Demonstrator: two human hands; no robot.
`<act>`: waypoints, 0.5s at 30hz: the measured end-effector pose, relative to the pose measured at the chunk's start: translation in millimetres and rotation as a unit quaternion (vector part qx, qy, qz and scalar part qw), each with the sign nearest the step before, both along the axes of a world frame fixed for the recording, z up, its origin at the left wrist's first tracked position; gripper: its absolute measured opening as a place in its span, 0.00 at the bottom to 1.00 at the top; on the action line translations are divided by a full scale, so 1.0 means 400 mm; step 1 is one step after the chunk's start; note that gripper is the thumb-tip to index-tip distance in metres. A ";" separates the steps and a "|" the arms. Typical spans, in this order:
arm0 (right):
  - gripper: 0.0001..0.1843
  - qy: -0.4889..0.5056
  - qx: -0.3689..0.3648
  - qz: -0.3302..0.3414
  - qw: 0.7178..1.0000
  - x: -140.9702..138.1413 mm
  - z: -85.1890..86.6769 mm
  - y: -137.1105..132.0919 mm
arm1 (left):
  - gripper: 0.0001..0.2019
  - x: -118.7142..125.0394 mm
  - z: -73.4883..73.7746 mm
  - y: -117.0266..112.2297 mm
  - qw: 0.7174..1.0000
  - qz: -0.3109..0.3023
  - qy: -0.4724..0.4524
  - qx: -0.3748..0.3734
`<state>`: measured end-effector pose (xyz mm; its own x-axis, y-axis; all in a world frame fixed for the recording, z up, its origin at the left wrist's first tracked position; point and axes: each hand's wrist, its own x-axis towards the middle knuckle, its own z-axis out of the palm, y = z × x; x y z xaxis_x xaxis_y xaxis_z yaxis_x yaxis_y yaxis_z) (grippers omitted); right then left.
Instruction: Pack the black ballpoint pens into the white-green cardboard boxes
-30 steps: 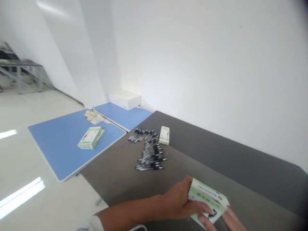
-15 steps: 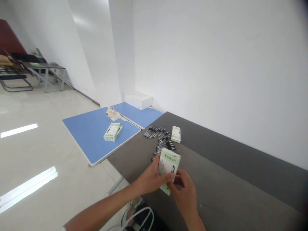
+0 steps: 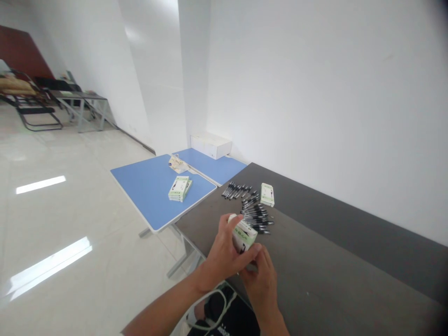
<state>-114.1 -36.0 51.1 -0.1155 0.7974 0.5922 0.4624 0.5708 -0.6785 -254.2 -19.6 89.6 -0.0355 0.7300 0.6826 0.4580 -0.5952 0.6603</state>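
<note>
A small white and green box is held above the near edge of the dark grey table. My left hand wraps round its left side with the thumb on top. My right hand grips it from below, fingers closed at its near end. Beyond the box lie several black pens in loose rows, and a second white and green box lies flat beside them.
A blue table stands to the left with a stack of the same boxes and some crumpled packaging. A white carton sits by the wall. Chairs and a metal table stand far left on the shiny floor.
The box has been turned and tilted in both hands, its face now angled away. The view has swung slightly right, so the tables sit further right.
</note>
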 end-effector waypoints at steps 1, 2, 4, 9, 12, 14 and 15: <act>0.10 -0.005 0.005 -0.006 1.000 -0.004 0.002 -0.004 | 0.38 -0.002 0.001 -0.001 1.000 -0.004 0.010 0.020; 0.10 -0.010 0.010 -0.011 1.000 -0.007 0.004 -0.008 | 0.36 -0.005 0.003 -0.003 0.999 -0.006 0.017 0.031; 0.12 -0.020 0.018 -0.022 0.999 -0.012 0.009 -0.015 | 0.33 -0.009 0.008 -0.007 0.999 -0.009 0.023 0.042; 0.16 -0.041 0.027 -0.042 0.998 -0.017 0.015 -0.028 | 0.28 -0.012 0.014 -0.014 0.999 -0.019 0.012 0.044; 0.18 -0.049 0.024 -0.051 0.997 -0.017 0.010 -0.033 | 0.26 -0.013 0.011 -0.014 0.999 -0.025 0.006 0.033; 0.19 -0.052 0.019 -0.054 0.997 -0.020 0.003 -0.034 | 0.26 -0.017 0.004 -0.012 0.999 -0.033 -0.001 0.024; 0.20 -0.053 0.016 -0.054 0.997 -0.023 -0.001 -0.034 | 0.26 -0.021 -0.001 -0.011 0.999 -0.040 -0.005 0.017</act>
